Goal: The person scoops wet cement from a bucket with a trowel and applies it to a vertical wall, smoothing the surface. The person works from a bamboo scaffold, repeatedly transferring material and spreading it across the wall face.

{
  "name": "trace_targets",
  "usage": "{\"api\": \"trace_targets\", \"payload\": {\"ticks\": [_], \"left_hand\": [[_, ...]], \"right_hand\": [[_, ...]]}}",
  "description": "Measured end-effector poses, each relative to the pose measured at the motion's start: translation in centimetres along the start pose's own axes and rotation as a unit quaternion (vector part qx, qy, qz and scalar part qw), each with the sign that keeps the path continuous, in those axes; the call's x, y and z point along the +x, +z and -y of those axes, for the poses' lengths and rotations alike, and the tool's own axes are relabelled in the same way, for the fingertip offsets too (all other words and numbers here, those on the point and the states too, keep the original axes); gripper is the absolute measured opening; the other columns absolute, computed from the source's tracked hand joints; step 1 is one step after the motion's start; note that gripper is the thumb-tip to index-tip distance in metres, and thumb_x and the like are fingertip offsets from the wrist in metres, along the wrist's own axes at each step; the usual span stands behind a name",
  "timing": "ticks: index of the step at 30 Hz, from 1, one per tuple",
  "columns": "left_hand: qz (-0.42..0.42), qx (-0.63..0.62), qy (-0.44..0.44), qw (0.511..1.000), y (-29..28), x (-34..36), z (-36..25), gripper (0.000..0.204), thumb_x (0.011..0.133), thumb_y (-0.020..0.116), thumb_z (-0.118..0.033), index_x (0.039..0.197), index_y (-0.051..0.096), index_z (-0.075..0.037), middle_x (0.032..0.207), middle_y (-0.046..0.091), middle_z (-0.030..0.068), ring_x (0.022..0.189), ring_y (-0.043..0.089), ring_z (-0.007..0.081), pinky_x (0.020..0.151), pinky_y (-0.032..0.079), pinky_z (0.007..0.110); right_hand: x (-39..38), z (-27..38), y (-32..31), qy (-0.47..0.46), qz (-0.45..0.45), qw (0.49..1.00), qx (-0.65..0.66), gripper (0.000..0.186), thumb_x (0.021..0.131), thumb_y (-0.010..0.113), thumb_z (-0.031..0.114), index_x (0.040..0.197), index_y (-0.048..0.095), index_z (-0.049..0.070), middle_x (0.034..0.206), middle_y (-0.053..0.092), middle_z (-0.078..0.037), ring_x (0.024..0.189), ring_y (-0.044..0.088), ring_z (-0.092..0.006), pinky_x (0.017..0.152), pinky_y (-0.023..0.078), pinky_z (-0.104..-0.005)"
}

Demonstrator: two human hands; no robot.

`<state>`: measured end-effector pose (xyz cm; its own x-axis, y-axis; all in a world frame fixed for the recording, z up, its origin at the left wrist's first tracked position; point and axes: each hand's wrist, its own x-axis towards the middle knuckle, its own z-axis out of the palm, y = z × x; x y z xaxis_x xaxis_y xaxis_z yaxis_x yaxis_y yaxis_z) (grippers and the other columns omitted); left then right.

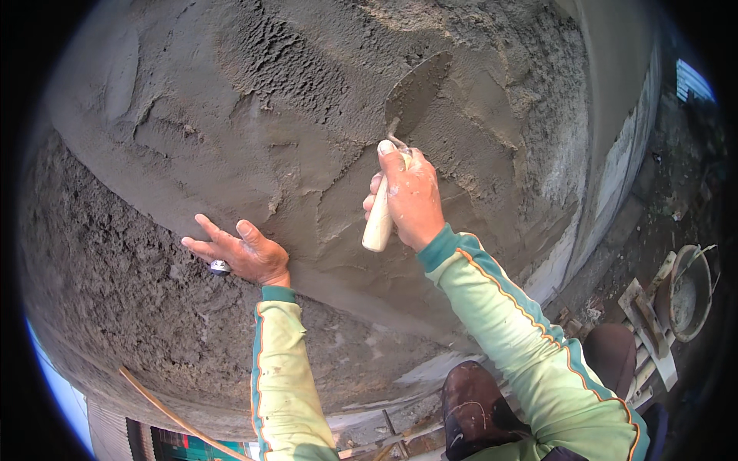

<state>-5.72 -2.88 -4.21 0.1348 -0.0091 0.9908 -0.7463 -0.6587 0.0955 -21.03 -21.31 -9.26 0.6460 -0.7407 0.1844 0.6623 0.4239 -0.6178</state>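
My right hand (413, 198) grips the pale handle of a pointing trowel (419, 94), thumb laid along the top. The trowel's mortar-coated blade lies against the wet grey plaster on the wall (307, 169), its tip toward the upper right. To the left, my left hand (246, 256) is open with fingers spread, at the border between the smoother plaster and a rough, darker band (138, 253). Whether its palm presses on the surface cannot be made out. A ring with a dark stone sits on one of its fingers. Both long sleeves are pale green with teal and orange stripes.
A mortar-stained bucket (684, 296) stands at the lower right beside several boards (649, 330). My dark-covered knee (478, 411) shows at the bottom. A thin wooden pole (181, 419) slants across the lower left. The wall's pale right edge (615, 169) borders rubble-strewn ground.
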Motion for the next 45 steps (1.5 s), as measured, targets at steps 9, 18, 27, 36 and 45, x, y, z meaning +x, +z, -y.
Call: {"api": "trace_targets", "payload": {"ticks": [9, 18, 27, 36, 45], "left_hand": [[0.003, 0.013, 0.000, 1.000, -1.0, 0.6, 0.0, 0.087, 0.098, 0.025, -0.069, 0.155, 0.028, -0.004, 0.158, 0.004, 0.0390, 0.149, 0.004, 0.0535, 0.117, 0.012, 0.066], [-0.007, 0.013, 0.003, 1.000, -0.7, 0.3, 0.2, 0.091, 0.096, 0.020, -0.073, 0.154, 0.032, -0.004, 0.158, 0.004, 0.0375, 0.148, 0.006, 0.0539, 0.117, 0.011, 0.066], [-0.022, 0.017, 0.017, 0.999, -0.5, 0.3, 1.0, 0.085, 0.097, 0.026, -0.069, 0.154, 0.034, -0.006, 0.157, 0.006, 0.0397, 0.146, 0.008, 0.0581, 0.114, 0.016, 0.069], [-0.023, -0.024, 0.022, 0.999, -0.6, 0.4, 1.2, 0.088, 0.096, 0.024, -0.072, 0.153, 0.035, -0.006, 0.156, 0.006, 0.0404, 0.144, 0.007, 0.0602, 0.112, 0.016, 0.071], [-0.024, -0.021, 0.023, 0.999, -0.4, 0.1, 1.8, 0.090, 0.094, 0.024, -0.074, 0.153, 0.036, -0.007, 0.155, 0.007, 0.0414, 0.144, 0.008, 0.0607, 0.110, 0.020, 0.072]], "right_hand": [[0.2, 4.7, 3.1, -0.032, 0.062, 0.959, -0.275, 0.047, 0.099, 0.059, 0.034, 0.111, 0.049, -0.010, 0.089, 0.066, -0.022, 0.069, 0.070, -0.0291, 0.058, 0.058, -0.0397], [-4.5, -3.4, -0.7, -0.078, 0.104, 0.785, -0.606, 0.037, 0.101, 0.055, 0.036, 0.101, 0.050, 0.000, 0.087, 0.070, -0.022, 0.080, 0.068, -0.0420, 0.073, 0.053, -0.0504], [-2.6, -1.8, -9.3, -0.051, 0.030, 0.945, -0.320, 0.040, 0.098, 0.061, 0.036, 0.097, 0.050, -0.002, 0.068, 0.060, -0.011, 0.058, 0.059, -0.0172, 0.053, 0.047, -0.0357], [-5.9, -8.5, -8.3, -0.116, 0.114, 0.710, -0.685, 0.036, 0.099, 0.058, 0.038, 0.094, 0.047, 0.004, 0.079, 0.067, -0.021, 0.077, 0.065, -0.0437, 0.067, 0.050, -0.0511], [-8.3, -9.0, -14.0, 0.003, -0.022, 0.945, -0.327, 0.031, 0.101, 0.056, 0.032, 0.107, 0.055, 0.001, 0.068, 0.055, -0.002, 0.064, 0.054, -0.0107, 0.058, 0.046, -0.0294]]}}
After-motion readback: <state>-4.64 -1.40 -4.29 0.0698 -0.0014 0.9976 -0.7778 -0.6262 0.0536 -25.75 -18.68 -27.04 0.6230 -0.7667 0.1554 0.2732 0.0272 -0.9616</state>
